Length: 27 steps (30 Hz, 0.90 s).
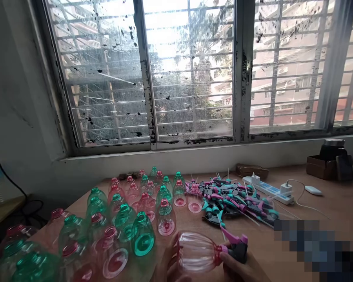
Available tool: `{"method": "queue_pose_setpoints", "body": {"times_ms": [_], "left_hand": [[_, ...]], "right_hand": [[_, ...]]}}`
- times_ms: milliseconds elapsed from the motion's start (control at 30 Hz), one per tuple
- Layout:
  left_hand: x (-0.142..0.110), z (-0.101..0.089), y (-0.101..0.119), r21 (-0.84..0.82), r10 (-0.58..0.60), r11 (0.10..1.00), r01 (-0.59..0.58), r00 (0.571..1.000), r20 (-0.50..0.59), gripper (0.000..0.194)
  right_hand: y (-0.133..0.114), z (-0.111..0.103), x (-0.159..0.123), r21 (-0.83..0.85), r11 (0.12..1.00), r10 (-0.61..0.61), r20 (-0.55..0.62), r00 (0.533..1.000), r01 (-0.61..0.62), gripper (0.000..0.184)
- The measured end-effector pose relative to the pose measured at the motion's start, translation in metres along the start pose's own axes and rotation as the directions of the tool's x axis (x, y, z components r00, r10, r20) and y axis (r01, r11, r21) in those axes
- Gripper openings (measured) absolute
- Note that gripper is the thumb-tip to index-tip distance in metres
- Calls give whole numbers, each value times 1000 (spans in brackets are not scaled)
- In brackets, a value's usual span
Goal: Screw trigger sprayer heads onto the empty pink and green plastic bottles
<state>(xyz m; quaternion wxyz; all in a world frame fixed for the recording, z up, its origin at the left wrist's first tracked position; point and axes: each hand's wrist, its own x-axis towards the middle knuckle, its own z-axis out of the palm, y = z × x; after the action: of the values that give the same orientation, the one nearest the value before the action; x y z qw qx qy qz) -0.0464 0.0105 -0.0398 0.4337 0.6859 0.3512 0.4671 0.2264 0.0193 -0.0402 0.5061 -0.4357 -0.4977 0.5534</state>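
Observation:
Low in the view, a clear pink plastic bottle (pixel 197 251) lies on its side between my hands, its neck to the right. My left hand (pixel 170 260) is wrapped round the base end. On the neck sits a pink and dark grey trigger spray head (pixel 237 247), gripped by my right hand (pixel 238 268) at its collar. Whether the collar is screwed tight I cannot tell. Close by on the left stand several empty bottles, among them a green bottle (pixel 143 235) and a pink bottle (pixel 166 219), upright with open necks.
A pile of loose spray heads (pixel 232 196) in pink, teal and grey lies behind my hands, thin tubes sticking out. Right of it are a white power strip (pixel 269 190) with plugs and a cable, a white mouse-shaped object (pixel 313 190) and a brown box (pixel 320 167). A barred window rises behind the table.

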Motion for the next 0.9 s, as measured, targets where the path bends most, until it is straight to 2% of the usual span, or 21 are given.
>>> {"method": "queue_pose_setpoints", "body": {"times_ms": [100, 167, 300, 433, 533, 667, 733, 900], "left_hand": [[-6, 9, 18, -47, -58, 997, 57, 998, -29, 84], [-9, 13, 34, -85, -107, 991, 105, 994, -18, 90], [-7, 15, 55, -140, -156, 978, 155, 988, 4, 83], [-6, 13, 53, -74, -143, 987, 144, 990, 19, 83], [-7, 14, 49, -70, -115, 991, 115, 993, 0, 81], [-7, 16, 52, -97, -133, 986, 134, 991, 15, 88], [-5, 15, 55, -99, -145, 984, 147, 989, 22, 84], [-4, 13, 56, 29, -129, 991, 128, 991, 25, 75]], "right_hand": [[-9, -2, -7, 10, 998, -58, 77, 995, 57, 50], [-16, -3, -11, 34, 998, -55, 85, 995, 52, 49], [-23, -5, -15, 34, 998, -52, 123, 991, 48, 40], [-26, -5, -16, 49, 998, -48, 123, 991, 43, 37], [-27, -5, -17, 31, 999, -42, 129, 991, 38, 37], [-24, -7, -16, 24, 999, -31, 124, 992, 28, 35], [-23, -7, -16, 16, 999, -30, 126, 992, 28, 34], [-25, -7, -15, -15, 999, -32, 135, 990, 34, 39]]}}
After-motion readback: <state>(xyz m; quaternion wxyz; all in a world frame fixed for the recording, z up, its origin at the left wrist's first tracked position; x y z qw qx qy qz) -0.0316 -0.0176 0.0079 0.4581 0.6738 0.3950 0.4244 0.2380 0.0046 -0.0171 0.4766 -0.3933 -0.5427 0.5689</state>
